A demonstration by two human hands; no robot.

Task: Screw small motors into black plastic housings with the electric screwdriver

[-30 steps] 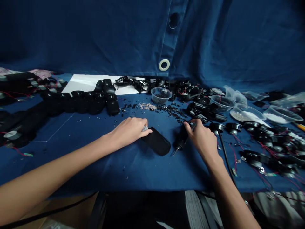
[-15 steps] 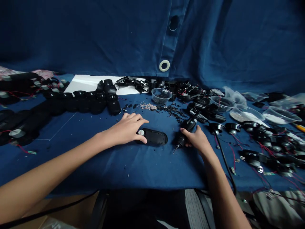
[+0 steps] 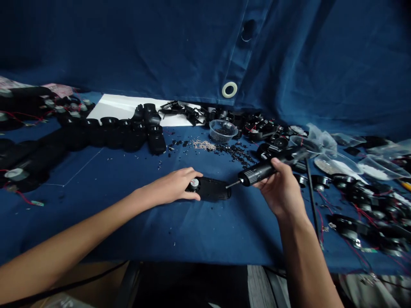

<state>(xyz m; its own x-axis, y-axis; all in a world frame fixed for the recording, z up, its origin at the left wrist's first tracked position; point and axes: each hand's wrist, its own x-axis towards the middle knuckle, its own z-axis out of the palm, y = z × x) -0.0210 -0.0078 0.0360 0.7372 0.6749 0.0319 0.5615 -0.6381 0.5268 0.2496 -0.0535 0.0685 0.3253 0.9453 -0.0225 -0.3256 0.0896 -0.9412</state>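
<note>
1. Lifted off the table (image 3: 192,226) since half a second ago, the electric screwdriver (image 3: 266,167) is now in the air in the right hand (image 3: 282,192). The left hand (image 3: 175,188) has kept its place at the black housing (image 3: 214,189).
2. Along the table's left edge and running toward the middle lies a row of black housings (image 3: 109,134). Some at the far left show silver discs and red wires.
3. Behind that row, by the table's far edge, is a white sheet (image 3: 118,107).
4. The left hand rests near the table's middle. Its fingers and thumb are closed round the left end of the black housing, beside a round silver part (image 3: 194,184) seated there.
5. The black housing lies flat, long side left to right, open face up.
6. Beyond it are a scatter of small silver screws (image 3: 203,145) and a clear cup (image 3: 222,130) with dark bits inside.
7. The screwdriver is tilted, with its bit pointing left and down, just short of the housing's right end.
8. The right hand's fingers are clenched round the screwdriver's barrel from below.
9. A black cable (image 3: 312,192) runs from the tool's rear toward the table's near edge.
10. Toward the right edge sit clear plastic tubs (image 3: 334,160) and loose motors with red wires (image 3: 353,218).
</note>
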